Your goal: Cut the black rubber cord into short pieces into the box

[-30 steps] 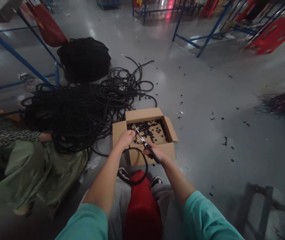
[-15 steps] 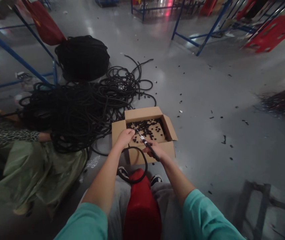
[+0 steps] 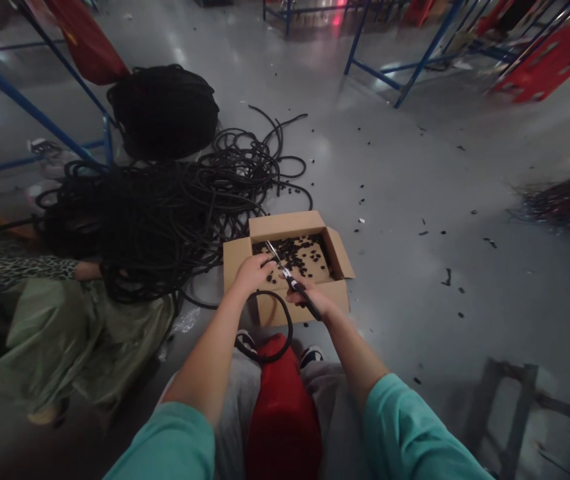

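Scissors (image 3: 291, 283) and black tube (image 3: 291, 327) held over the open box (image 3: 285, 223)

The left hand (image 3: 253, 272), at the box's eight o'clock, has its fingers drawn together, it seems on the tube; the exact pinch is too small to confirm. The tube hangs in a loop toward six o'clock, probably leaving slack for the hand. The right hand (image 3: 311, 299), at five o'clock, grips the scissors by the handles, so the blades point to eleven, beside the left fingertips. The box stands below with flaps outward, likely for catching small black pieces (image 3: 292, 253), many lying inside. The tubing heap (image 3: 139, 213) lies at ten o'clock, perhaps for easy reach.
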`<state>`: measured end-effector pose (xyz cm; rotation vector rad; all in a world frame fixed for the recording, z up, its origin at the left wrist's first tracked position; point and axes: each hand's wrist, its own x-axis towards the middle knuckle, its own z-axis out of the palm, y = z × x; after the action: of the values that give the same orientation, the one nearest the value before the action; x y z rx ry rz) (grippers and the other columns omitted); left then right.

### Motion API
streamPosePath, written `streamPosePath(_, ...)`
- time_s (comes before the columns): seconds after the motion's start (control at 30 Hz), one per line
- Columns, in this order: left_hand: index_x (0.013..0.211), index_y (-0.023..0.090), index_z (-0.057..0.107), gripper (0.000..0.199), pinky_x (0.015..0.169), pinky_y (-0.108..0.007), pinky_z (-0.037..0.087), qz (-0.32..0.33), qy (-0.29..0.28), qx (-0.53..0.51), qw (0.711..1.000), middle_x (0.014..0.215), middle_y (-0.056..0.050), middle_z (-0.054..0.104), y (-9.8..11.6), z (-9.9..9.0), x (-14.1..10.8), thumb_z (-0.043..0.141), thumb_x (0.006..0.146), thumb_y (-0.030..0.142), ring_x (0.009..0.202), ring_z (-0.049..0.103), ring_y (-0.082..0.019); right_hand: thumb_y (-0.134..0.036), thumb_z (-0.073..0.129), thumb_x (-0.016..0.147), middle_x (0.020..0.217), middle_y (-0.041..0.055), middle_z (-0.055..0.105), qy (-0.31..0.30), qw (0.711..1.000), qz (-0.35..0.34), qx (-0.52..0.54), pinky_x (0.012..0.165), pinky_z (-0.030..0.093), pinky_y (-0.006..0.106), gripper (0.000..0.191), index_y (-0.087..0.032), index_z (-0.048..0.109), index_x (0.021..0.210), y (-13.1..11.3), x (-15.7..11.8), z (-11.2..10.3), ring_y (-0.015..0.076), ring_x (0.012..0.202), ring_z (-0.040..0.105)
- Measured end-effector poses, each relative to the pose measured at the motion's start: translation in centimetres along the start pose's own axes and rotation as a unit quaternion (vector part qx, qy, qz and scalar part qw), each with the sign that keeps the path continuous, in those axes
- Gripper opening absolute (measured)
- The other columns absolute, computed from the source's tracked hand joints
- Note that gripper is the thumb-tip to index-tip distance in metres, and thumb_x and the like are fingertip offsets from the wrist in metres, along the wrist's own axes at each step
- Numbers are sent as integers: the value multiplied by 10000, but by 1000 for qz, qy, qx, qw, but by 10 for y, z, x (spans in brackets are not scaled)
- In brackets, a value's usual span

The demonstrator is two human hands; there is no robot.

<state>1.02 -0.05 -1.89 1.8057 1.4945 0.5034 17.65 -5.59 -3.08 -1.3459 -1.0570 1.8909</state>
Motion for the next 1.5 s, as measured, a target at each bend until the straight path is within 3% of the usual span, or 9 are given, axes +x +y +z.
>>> streamPosePath(0.13,844,141,655,276,674,-253,397,-1,-26,1,1000,728,-39,637,2,-1,0,437,743,277,705,550,-156,-170,615,467,527,-74,476,-2,1000,-3,-2,448,283,199,626,-140,554,1089,-2,-1,1,63,466,398)
streamPosePath(0.63,787,145,627,269,652,-272,378,-51,12,77,996,761,-72,627,-3,2,3,395,782,280,736,546,-179,-176,606,484,413,-113,357,19,998,32,54,360,200,187,650,-149,527,1129,1,0,6,43,339,297)
streamPosePath(0.83,925,128,609,279,658,-250,403,-46,34,-79,995,765,-46,617,-7,1,4,426,740,227,719,530,-143,-177,597,495,449,-103,382,26,998,26,45,394,230,198,674,-143,500,1162,0,-2,2,47,375,320)
streamPosePath(1.07,993,120,547,317,495,-200,358,-74,7,-280,957,636,11,540,-12,2,4,450,693,156,485,433,-62,-152,580,486,589,-57,508,-8,1000,-5,-3,536,322,216,657,-159,513,1139,-4,-4,0,81,553,426)
streamPosePath(1.2,951,122,491,285,470,-193,350,-92,27,-310,946,623,21,545,-8,0,2,510,667,144,458,448,-52,-126,571,476,625,-49,529,-17,1000,1,-12,628,352,238,670,-158,505,1142,-6,-4,-1,101,623,463)
streamPosePath(1.3,819,130,491,187,467,-196,347,-100,14,-319,942,581,33,530,-3,-2,0,550,644,156,444,440,-47,-117,571,476,624,-51,525,-17,1000,7,-19,647,354,243,663,-158,509,1135,-7,-5,-1,105,631,465)
streamPosePath(1.5,755,125,509,180,490,-207,371,-101,-1,-332,938,563,40,529,2,-2,-2,594,606,180,457,458,-51,-107,556,473,628,-51,528,-7,1000,16,-18,645,359,244,680,-168,495,1147,-7,-5,0,110,635,473)
